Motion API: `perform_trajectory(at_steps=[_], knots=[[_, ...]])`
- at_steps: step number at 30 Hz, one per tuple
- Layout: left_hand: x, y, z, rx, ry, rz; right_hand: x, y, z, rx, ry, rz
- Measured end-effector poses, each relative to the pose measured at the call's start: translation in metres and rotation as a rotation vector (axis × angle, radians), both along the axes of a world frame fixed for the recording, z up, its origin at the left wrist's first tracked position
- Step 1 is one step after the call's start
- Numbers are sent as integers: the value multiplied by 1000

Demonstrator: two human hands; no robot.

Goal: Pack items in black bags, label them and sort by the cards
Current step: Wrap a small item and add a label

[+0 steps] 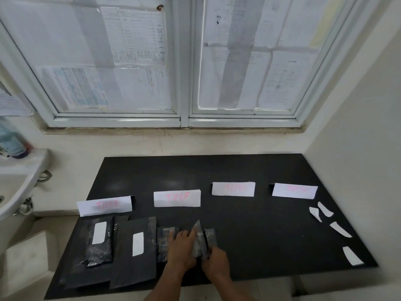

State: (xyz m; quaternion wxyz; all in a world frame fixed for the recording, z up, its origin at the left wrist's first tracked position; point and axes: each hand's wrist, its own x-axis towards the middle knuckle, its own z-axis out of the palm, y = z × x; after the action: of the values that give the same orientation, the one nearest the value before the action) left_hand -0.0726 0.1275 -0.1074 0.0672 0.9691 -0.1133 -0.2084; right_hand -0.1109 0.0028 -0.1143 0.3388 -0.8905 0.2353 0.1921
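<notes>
Working near the front edge of the black bench (249,224), the person has both hands on one shiny black bag (200,240). The left hand (181,246) lies flat with fingers spread, pressing down on the bag's left part, index finger stretched up along a raised fold. The right hand (217,263) pinches the bag's near end, thumb and fingers closed on it.

Toward the front left corner lie two more black bags, each bearing a blank white label: one (98,242) nearest the left edge, the other (136,246) just beside it, its right edge touching the bag in hand.

Four folded white cards with blurred pink lettering stand in a row across the middle (104,205) (176,198) (233,189) (294,190). Loose white labels (339,229) lie scattered along the right edge.
</notes>
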Motion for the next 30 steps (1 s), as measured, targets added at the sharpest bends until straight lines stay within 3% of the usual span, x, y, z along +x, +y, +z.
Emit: perform_trajectory(at_steps=[3,6,9,12,18,25,28,30], knots=[[14,-12,20,-132,-8,20,6,-10,9,13,-123,-102],[27,-38,38,-249,-3,29,15,-27,28,207,-296,-302],[37,-75,52,-325,3,23,22,-61,43,343,-288,-291],[44,-119,62,-394,29,1,24,-105,47,331,-277,-232],[45,-240,64,-635,162,-53,15,-222,41,365,-286,-485],[38,-389,31,-941,539,521,-5,-358,33,317,-290,-589],[39,-443,14,-961,585,559,-7,-409,25,360,-253,-670],[42,-466,11,-992,599,585,-9,-436,21,275,-245,-756]])
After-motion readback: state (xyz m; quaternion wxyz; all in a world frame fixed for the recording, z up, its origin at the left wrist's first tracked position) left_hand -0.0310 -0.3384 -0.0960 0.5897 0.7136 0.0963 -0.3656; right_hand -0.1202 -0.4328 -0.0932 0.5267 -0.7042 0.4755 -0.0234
